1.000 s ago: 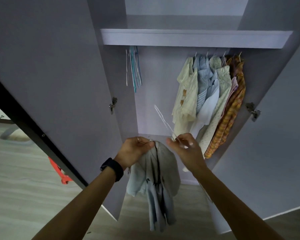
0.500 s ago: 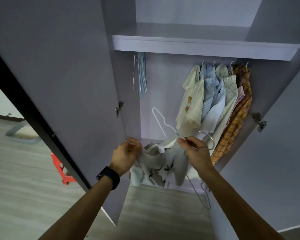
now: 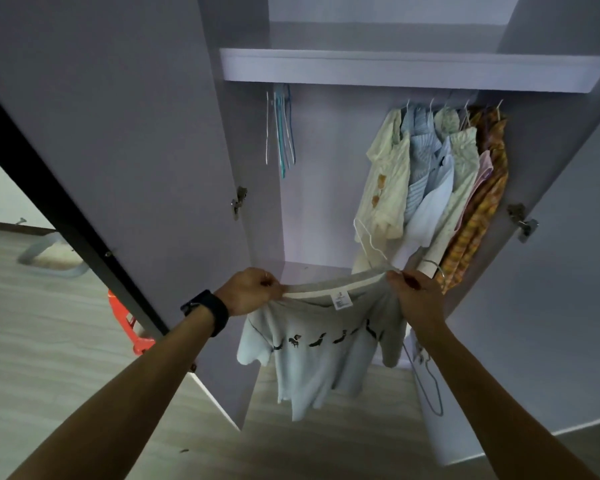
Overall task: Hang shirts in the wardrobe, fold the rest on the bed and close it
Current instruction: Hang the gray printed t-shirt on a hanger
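A pale grey T-shirt [image 3: 321, 351] with a row of small dark dog prints hangs spread between my hands in front of the open wardrobe [image 3: 326, 188]. My left hand [image 3: 253, 289] pinches the left end of its neckline. My right hand [image 3: 414, 289] grips the right end together with a white wire hanger [image 3: 369, 242], whose hook rises up to the left. Several shirts [image 3: 440, 188] hang on the rail at the right. Empty hangers [image 3: 281, 133] hang at the rail's left end.
Both wardrobe doors stand open, the left door [image 3: 118, 150] close by my left arm, the right door [image 3: 551, 271] beside my right arm. A shelf [image 3: 395, 69] runs above the rail. A red object [image 3: 129, 323] lies on the wooden floor behind the left door.
The T-shirt, bunched between my hands before, is now pulled out wide along its neckline. My hands have moved apart, and the hanger has shifted right with my right hand.
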### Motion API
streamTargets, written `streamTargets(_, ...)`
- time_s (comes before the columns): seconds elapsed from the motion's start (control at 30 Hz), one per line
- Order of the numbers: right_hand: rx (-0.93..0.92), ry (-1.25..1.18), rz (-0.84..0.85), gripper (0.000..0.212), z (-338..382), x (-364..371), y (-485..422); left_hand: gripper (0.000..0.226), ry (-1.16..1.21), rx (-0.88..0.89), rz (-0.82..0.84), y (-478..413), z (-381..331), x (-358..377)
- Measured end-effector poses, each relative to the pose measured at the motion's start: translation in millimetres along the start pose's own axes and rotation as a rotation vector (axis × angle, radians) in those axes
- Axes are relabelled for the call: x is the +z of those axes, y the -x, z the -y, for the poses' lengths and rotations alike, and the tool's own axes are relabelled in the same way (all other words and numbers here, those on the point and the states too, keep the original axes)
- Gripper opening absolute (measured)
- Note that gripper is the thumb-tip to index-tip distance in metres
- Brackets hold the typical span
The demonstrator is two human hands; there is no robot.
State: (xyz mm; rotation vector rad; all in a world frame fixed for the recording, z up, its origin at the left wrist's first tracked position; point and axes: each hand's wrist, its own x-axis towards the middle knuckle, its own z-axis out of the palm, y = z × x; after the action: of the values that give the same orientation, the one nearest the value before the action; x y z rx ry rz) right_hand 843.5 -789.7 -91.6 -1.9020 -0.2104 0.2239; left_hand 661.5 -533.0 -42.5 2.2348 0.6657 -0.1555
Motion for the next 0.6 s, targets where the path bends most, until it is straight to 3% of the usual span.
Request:
streamTargets(0.07,0.039,0.021,0.0,0.024,-7,-4,-1,0.016,-0.032,0.007,-0.045,-2,-2,-7)
streamTargets(0.23,0.121,-0.011,0.05,0.012,-13,-13,3,0.017,0.255,0.134,-0.145,-8,-30,-13)
streamTargets(0.33,0.138,-0.138,-0.128,0.022,7,-23,0,0.017,0.187,0.224,-0.118,-17,-61,-21)
streamTargets(0.43,0.137,-0.449,-0.249,0.028,48,-35,-4,0.017,0.058,0.26,-0.08,-25,-92,-34)
streamTargets(0.6,0.204,-0.963,-0.091,0.037,130,-41,-2,0.023,-0.072,0.266,-0.111,-30,-123,-55)
